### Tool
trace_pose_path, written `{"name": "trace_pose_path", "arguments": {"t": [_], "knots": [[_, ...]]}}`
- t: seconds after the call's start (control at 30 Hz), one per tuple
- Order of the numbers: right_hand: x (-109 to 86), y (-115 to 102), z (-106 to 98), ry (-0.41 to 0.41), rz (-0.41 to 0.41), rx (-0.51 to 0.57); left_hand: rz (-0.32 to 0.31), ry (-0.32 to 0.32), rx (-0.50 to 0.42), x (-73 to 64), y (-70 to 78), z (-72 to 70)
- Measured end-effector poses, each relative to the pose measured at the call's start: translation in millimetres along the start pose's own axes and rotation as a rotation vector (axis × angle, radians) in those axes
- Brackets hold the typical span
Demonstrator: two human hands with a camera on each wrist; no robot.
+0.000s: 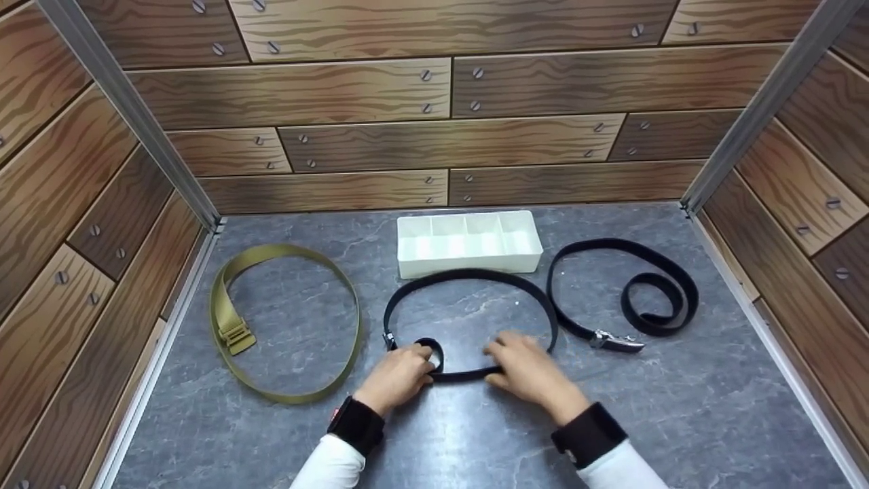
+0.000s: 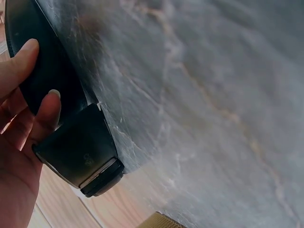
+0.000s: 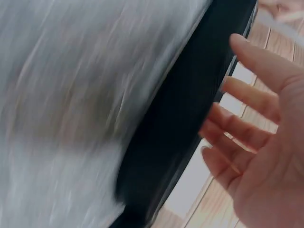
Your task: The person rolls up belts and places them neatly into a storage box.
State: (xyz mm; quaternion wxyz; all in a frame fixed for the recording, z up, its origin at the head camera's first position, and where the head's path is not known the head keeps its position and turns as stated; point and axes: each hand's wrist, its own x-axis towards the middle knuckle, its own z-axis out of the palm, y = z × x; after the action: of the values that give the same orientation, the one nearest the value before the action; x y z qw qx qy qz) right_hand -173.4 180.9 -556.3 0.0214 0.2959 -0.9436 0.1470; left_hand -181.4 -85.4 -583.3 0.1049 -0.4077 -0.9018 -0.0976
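Note:
A black belt (image 1: 475, 274) stands on its edge in a wide loop at the middle of the grey surface, its buckle (image 1: 389, 339) on the left and one end curled into a small coil. My left hand (image 1: 397, 379) pinches the strap beside this coil; the left wrist view shows thumb and fingers on the dark strap (image 2: 59, 78). At the loop's near right side is my right hand (image 1: 528, 370). Its fingers are spread and gently bent, with fingertips right at the strap (image 3: 175, 109) in the right wrist view.
An olive webbing belt (image 1: 355, 319) lies looped on the left. Another black belt (image 1: 614, 244), with a silver buckle (image 1: 604, 339), lies partly coiled on the right. Behind the middle belt stands a white divided tray (image 1: 468, 265). Wood-patterned walls (image 1: 366, 146) enclose the surface.

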Motion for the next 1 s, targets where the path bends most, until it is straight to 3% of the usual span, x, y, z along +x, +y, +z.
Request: {"name": "trace_pose_path", "arguments": {"t": [0.27,0.5,0.83,0.93,1.0], "knots": [[28.7,-28,21,-0.084,-0.114,0.030,-0.026,0.001,-0.011,0.1,1.3,-1.3],[43.4,-33,27,-0.047,-0.227,-0.041,-0.025,0.021,-0.013,-0.5,0.1,-1.0],[47.9,-34,33,0.034,-0.250,-0.105,0.030,0.078,-0.084,-2.8,-3.5,2.9],[48.8,-36,32,0.025,-0.245,-0.092,-0.020,0.097,-0.191,-4.3,-3.4,-0.6],[49.4,-37,31,0.021,-0.241,-0.096,-0.101,0.141,-0.254,-3.7,-1.8,-5.4]]}}
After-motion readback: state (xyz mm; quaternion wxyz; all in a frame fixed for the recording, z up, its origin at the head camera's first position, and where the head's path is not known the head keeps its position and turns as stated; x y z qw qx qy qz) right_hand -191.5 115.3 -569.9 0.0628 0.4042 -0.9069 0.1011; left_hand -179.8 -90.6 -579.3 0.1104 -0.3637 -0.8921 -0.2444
